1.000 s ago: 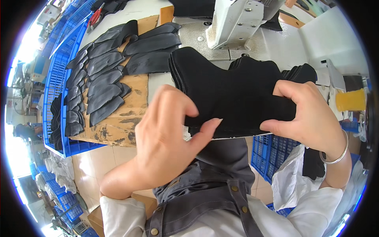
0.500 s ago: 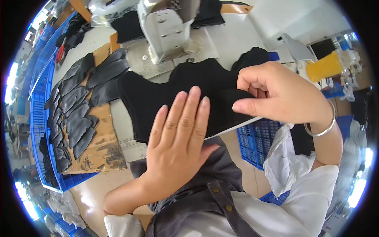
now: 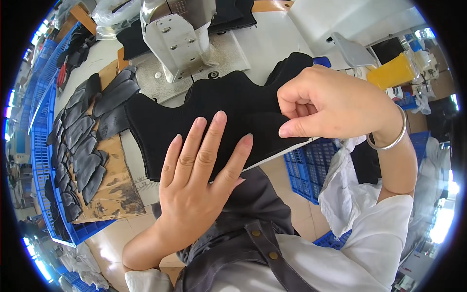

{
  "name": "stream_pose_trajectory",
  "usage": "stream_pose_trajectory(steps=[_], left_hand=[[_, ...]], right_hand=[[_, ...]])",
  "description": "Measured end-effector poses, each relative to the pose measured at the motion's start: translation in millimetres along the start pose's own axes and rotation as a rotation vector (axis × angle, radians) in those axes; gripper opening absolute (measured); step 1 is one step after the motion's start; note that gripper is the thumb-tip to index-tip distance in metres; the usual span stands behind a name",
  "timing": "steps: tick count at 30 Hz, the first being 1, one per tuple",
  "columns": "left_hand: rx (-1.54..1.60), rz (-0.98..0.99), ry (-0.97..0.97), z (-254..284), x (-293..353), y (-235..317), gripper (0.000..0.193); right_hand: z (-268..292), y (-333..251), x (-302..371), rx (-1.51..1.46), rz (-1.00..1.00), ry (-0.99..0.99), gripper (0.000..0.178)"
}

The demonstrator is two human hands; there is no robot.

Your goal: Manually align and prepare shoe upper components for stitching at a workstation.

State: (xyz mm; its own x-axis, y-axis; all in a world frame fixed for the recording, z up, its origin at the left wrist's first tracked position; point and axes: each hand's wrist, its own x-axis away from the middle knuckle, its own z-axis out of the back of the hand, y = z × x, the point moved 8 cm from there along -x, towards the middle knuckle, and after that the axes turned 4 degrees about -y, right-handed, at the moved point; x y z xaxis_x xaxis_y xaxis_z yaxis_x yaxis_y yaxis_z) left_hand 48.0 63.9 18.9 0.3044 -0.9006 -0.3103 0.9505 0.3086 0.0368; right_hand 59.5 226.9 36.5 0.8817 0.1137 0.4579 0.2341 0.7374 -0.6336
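Head view: left hand [image 3: 192,197], curled a second ago, now spread on the stacked black pieces [image 3: 219,100] at the tabletop's [image 3: 277,39] near edge, presumably steadying them; right hand [image 3: 340,104] curled at their right side, pinching or not cannot be told.

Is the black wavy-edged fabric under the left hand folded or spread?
Spread: the black, wavy-edged fabric lies flat and broad beneath the open left hand. Its edge at the right hand: cannot tell.

Matt, cloth-like black pieces [image 3: 243,100], glossy metal bangle [image 3: 391,145], scuffed matt cardboard sheet [image 3: 116,177], blue plastic crate [image 3: 40,165].
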Motion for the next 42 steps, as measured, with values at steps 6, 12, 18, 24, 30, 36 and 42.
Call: stream_pose_trajectory(steps=[6, 12, 18, 24, 30, 36, 42], left_hand=[[-0.030, 0.007, 0.008, 0, -1, 1, 0.053], [-0.052, -0.095, -0.030, 4, -2, 5, 0.056], [0.029, -0.098, -0.004, 7, 3, 0, 0.075], [0.028, 0.020, -0.088, 29, 31, -37, 0.064], [0.338, 0.348, 0.194, 48, 22, -182, 0.016], [0.164, 0.165, 0.145, -7, 12, -248, 0.034], [0.036, 0.098, 0.218, -22, -5, -213, 0.037]], right_hand=[[1, -3, 3, 0.111, -0.025, 0.069, 0.030], [-1, -27, 20, 0.599, -0.166, 0.285, 0.033], [-55, -31, 25, 0.755, 0.237, 0.429, 0.085], [-57, -32, 32, 0.965, 0.201, 0.507, 0.077], [-36, -48, 34, 0.953, 0.461, 0.415, 0.054], [-36, -59, 37, 1.090, 0.531, 0.498, 0.044], [82, 31, 101, 0.916, -0.269, 0.917, 0.040]])
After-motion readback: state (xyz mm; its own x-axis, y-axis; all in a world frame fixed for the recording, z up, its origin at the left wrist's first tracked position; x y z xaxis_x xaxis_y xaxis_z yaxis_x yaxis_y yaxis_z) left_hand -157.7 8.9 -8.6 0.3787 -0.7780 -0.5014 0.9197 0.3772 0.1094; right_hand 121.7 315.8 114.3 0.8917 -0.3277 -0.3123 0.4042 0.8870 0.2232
